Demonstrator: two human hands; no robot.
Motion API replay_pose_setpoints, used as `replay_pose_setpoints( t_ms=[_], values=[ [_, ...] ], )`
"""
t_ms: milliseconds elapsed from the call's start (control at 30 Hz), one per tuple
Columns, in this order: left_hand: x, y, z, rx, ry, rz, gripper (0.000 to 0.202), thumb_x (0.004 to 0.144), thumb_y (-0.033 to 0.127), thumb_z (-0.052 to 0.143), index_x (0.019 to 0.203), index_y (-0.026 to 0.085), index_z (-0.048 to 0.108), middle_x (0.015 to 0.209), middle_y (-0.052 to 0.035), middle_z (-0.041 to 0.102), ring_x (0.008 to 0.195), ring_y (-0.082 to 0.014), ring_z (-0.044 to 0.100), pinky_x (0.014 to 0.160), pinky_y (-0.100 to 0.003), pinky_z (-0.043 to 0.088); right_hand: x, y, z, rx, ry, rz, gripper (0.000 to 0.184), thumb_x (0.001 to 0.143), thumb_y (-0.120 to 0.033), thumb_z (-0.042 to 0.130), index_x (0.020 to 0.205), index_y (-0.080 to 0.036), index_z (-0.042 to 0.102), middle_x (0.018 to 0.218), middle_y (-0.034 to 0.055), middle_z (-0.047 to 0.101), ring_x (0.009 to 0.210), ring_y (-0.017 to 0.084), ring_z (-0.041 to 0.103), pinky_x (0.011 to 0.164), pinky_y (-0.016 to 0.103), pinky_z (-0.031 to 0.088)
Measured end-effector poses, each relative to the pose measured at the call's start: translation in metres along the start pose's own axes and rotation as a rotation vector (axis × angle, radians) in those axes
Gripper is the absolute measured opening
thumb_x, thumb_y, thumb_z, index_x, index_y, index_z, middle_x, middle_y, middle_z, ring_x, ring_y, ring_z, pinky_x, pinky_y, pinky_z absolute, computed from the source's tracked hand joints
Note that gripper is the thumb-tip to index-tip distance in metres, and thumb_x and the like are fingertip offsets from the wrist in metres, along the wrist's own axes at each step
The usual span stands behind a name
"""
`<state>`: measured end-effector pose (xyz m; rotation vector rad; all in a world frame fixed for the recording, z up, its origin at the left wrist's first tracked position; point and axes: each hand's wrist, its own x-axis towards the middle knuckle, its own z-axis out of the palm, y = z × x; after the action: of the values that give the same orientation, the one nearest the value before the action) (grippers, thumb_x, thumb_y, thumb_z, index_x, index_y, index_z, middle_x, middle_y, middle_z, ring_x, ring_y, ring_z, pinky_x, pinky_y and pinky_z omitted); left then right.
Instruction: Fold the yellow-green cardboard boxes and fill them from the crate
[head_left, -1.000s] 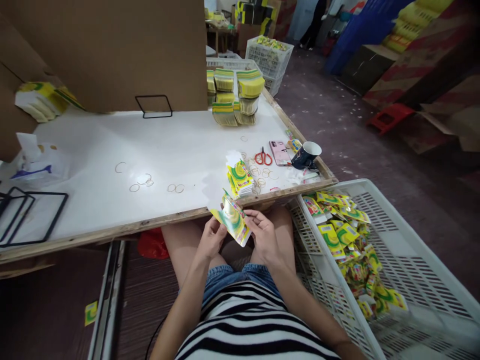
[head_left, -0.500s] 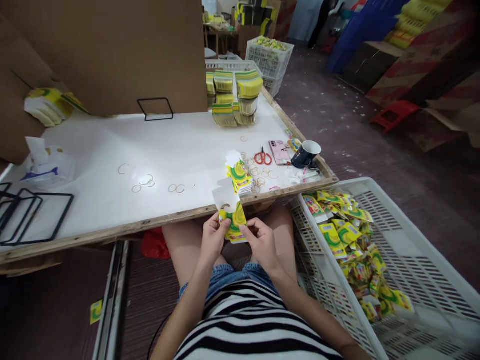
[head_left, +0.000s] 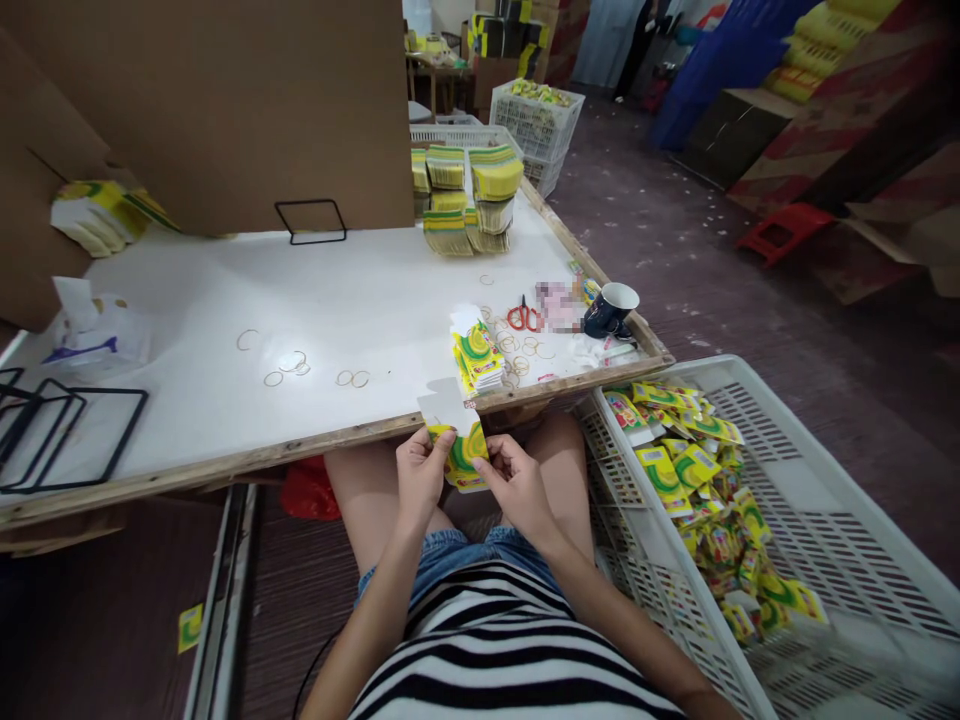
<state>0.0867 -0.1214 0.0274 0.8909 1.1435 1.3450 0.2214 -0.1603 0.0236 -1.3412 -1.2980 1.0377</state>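
Yellow-green printed card [head_left: 466,455] between both hands, above lap. Left hand [head_left: 420,475]: thumb and fingers clamped on card's left side. Right hand [head_left: 517,485]: thumb and fingertips pinched on card's right side, slightly lower. Long axis points away from body, leaning a little left; white flap [head_left: 441,402] reaches forward past fingertips, across wooden table edge [head_left: 300,445]. Stack of similar cards [head_left: 478,355] just beyond, right of flap, about equally near either hand. White crate [head_left: 855,625] farther right, nearer right hand.
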Motion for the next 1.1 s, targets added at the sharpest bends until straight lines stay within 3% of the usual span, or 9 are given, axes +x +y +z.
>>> replay_pose_setpoints(
  t_ms=[100, 233, 400, 600, 767, 833, 900, 1000, 1100],
  values=[
    [-0.003, 0.000, 0.001, 0.012, -0.053, 0.043, 0.040, 0.072, 0.039, 0.074, 0.102, 0.014, 0.063, 0.086, -0.0053, 0.072, 0.077, -0.0157, 0.067, 0.069, -0.024, 0.052, 0.003, 0.001, 0.001, 0.026, 0.050, -0.018, 0.016, 0.085, -0.033, 0.060, 0.090, -0.019, 0.057, 0.076, -0.0004, 0.059, 0.060, 0.011, 0.049, 0.056, 0.023, 0.041],
    [-0.011, 0.003, 0.000, 0.051, -0.138, 0.070, 0.064, 0.075, 0.029, 0.072, 0.129, 0.021, 0.038, 0.099, -0.0074, 0.070, 0.092, -0.0193, 0.068, 0.080, -0.029, 0.053, 0.009, 0.000, -0.001, 0.073, 0.106, -0.060, 0.023, 0.083, -0.031, 0.062, 0.101, -0.021, 0.051, 0.088, 0.0013, 0.059, 0.065, 0.011, 0.055, 0.058, 0.023, 0.046],
    [-0.016, 0.014, -0.006, 0.130, -0.329, 0.046, 0.066, 0.084, 0.028, 0.063, 0.139, 0.025, 0.027, 0.108, -0.0088, 0.067, 0.097, -0.0197, 0.066, 0.081, -0.031, 0.052, 0.014, -0.006, -0.013, 0.137, -0.023, -0.127, 0.050, 0.085, -0.030, 0.062, 0.130, -0.027, 0.041, 0.108, 0.0058, 0.060, 0.069, 0.012, 0.057, 0.062, 0.024, 0.049],
    [-0.016, 0.023, -0.013, -0.001, -0.589, -0.062, 0.051, 0.081, 0.025, 0.068, 0.125, 0.024, 0.042, 0.104, -0.0061, 0.066, 0.091, -0.0182, 0.066, 0.082, -0.030, 0.052, 0.021, -0.014, -0.034, 0.185, -0.200, -0.117, 0.037, 0.087, -0.035, 0.060, 0.121, -0.025, 0.051, 0.095, 0.0037, 0.063, 0.077, 0.015, 0.060, 0.069, 0.026, 0.050],
    [-0.021, 0.019, -0.013, -0.073, -0.622, -0.141, 0.033, 0.078, 0.019, 0.072, 0.103, 0.021, 0.051, 0.094, -0.0022, 0.065, 0.088, -0.0149, 0.064, 0.076, -0.023, 0.052, 0.027, -0.020, -0.049, 0.065, -0.308, -0.111, 0.016, 0.090, -0.036, 0.056, 0.094, -0.021, 0.057, 0.078, 0.0002, 0.060, 0.069, 0.013, 0.056, 0.062, 0.023, 0.044],
    [-0.022, 0.019, -0.012, -0.083, -0.636, -0.151, 0.036, 0.078, 0.019, 0.072, 0.107, 0.021, 0.051, 0.096, -0.0028, 0.066, 0.089, -0.0150, 0.065, 0.077, -0.023, 0.052, 0.027, -0.021, -0.051, 0.008, -0.303, -0.135, 0.020, 0.091, -0.037, 0.053, 0.085, -0.019, 0.058, 0.075, 0.0001, 0.058, 0.067, 0.013, 0.054, 0.061, 0.024, 0.043],
    [-0.022, 0.019, -0.010, -0.090, -0.647, -0.164, 0.055, 0.079, 0.021, 0.072, 0.125, 0.025, 0.043, 0.102, -0.0051, 0.067, 0.091, -0.0177, 0.066, 0.078, -0.026, 0.053, 0.026, -0.021, -0.049, -0.018, -0.267, -0.153, 0.024, 0.092, -0.037, 0.052, 0.079, -0.019, 0.059, 0.073, 0.0006, 0.058, 0.067, 0.013, 0.053, 0.063, 0.024, 0.043],
    [-0.020, 0.020, -0.008, -0.079, -0.660, -0.201, 0.088, 0.078, 0.023, 0.072, 0.146, 0.031, 0.017, 0.109, -0.0084, 0.067, 0.092, -0.0218, 0.068, 0.077, -0.030, 0.055, 0.023, -0.019, -0.045, 0.039, -0.163, -0.151, 0.019, 0.091, -0.038, 0.054, 0.091, -0.021, 0.061, 0.086, 0.0033, 0.063, 0.077, 0.016, 0.059, 0.069, 0.026, 0.047],
    [-0.019, 0.019, -0.005, -0.052, -0.656, -0.199, 0.074, 0.077, 0.025, 0.073, 0.140, 0.027, 0.035, 0.111, -0.0100, 0.068, 0.094, -0.0230, 0.068, 0.078, -0.031, 0.055, 0.023, -0.019, -0.043, 0.087, -0.080, -0.146, 0.029, 0.089, -0.041, 0.057, 0.113, -0.025, 0.059, 0.106, 0.0062, 0.064, 0.090, 0.018, 0.063, 0.077, 0.030, 0.050]
  ],
)
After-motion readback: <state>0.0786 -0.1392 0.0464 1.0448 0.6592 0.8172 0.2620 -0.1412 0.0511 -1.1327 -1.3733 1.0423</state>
